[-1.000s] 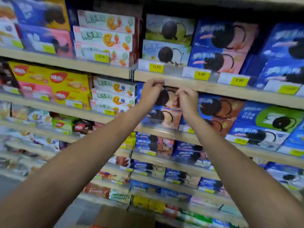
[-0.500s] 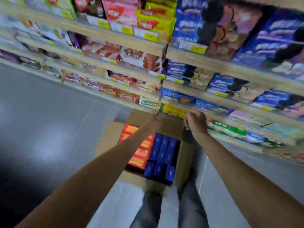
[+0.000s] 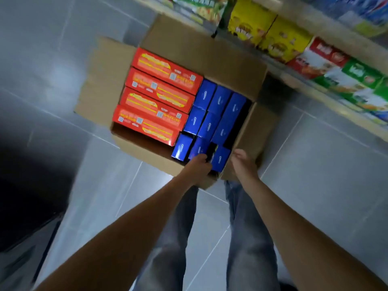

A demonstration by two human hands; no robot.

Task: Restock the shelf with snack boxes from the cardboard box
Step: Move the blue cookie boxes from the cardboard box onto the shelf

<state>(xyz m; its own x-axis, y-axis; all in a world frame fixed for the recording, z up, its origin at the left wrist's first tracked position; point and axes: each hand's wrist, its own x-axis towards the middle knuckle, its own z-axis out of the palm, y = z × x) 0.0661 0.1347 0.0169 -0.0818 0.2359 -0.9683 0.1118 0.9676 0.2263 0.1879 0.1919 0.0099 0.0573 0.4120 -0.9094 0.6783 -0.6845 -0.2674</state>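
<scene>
An open cardboard box (image 3: 210, 53) stands on the floor below me, against the shelf (image 3: 327, 19). Red snack boxes (image 3: 159, 95) fill its left half and upright blue snack boxes (image 3: 218, 114) its right half. My left hand (image 3: 198, 168) is down in the near corner, its fingers curled into a dark gap against the left side of the nearest blue box (image 3: 219, 161). My right hand (image 3: 244, 163) hovers just right of that box over the carton's near right flap, fingers relaxed and holding nothing.
The lowest shelf rows at the upper right hold yellow boxes (image 3: 270, 36) and red, white and green packs (image 3: 340, 72). Grey tiled floor (image 3: 315, 164) surrounds the carton. My legs in grey jeans (image 3: 247, 238) stand right behind it.
My view has swung from the upper shelves down to the carton. Both hands dropped from the shelf to the carton's near corner, and the left one now reaches in among the blue boxes.
</scene>
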